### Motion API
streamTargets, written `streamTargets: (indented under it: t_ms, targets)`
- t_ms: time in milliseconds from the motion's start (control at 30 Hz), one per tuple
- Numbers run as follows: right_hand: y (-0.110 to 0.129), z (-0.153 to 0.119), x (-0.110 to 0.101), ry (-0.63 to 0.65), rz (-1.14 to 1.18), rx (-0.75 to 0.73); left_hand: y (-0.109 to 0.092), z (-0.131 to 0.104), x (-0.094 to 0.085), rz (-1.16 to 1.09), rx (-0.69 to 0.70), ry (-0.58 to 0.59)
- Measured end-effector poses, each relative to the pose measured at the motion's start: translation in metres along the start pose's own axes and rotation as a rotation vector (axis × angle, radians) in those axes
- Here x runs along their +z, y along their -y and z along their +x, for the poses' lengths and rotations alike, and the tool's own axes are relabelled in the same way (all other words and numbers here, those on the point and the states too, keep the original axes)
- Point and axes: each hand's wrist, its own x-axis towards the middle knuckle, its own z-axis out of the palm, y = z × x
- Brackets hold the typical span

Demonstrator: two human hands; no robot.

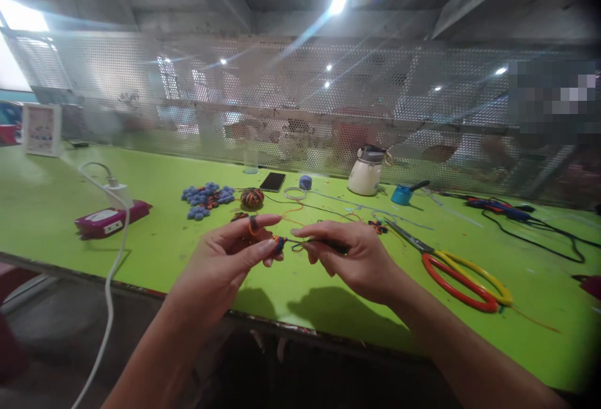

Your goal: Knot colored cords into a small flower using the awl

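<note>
My left hand (230,255) pinches a small piece of multicolored crochet (280,245) between thumb and fingers, with orange yarn looped round its raised index finger. Close on its right, my right hand (350,249) grips a thin dark crochet hook (328,245), whose tip reaches the crochet piece. A dark loop of yarn hangs near the hook's tip. Behind my left hand sit a striped multicolored yarn ball (252,198) and blue crocheted flowers (206,196). An orange strand (293,210) lies on the green table beyond the hands.
Large scissors (462,277) with red and yellow handles lie at the right. Farther back are a phone (273,181), a blue yarn ball (305,182), a pale jug (365,173), a blue pot (402,194) and a corded tool (500,208). A purple power strip (113,218) is left.
</note>
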Motion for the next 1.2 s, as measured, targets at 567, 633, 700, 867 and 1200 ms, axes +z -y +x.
streamTargets:
  t_ms: [567,633,700,867,1200]
  targets:
    - [0.006,0.001,-0.014,0.07,-0.074,-0.123,0.008,0.003,-0.008,-0.399,-0.213,0.107]
    - [0.007,0.001,-0.015,0.069,-0.067,-0.159,0.009,0.002,-0.008,-0.459,-0.23,0.179]
    - [0.007,0.002,-0.016,0.076,-0.06,-0.202,0.009,0.0,-0.006,-0.521,-0.25,0.224]
    - [0.009,0.004,-0.021,0.138,-0.084,-0.276,0.004,-0.008,0.003,-0.621,-0.332,0.218]
    - [0.006,0.003,-0.027,0.256,-0.015,-0.197,0.008,-0.011,0.005,-0.577,-0.408,0.109]
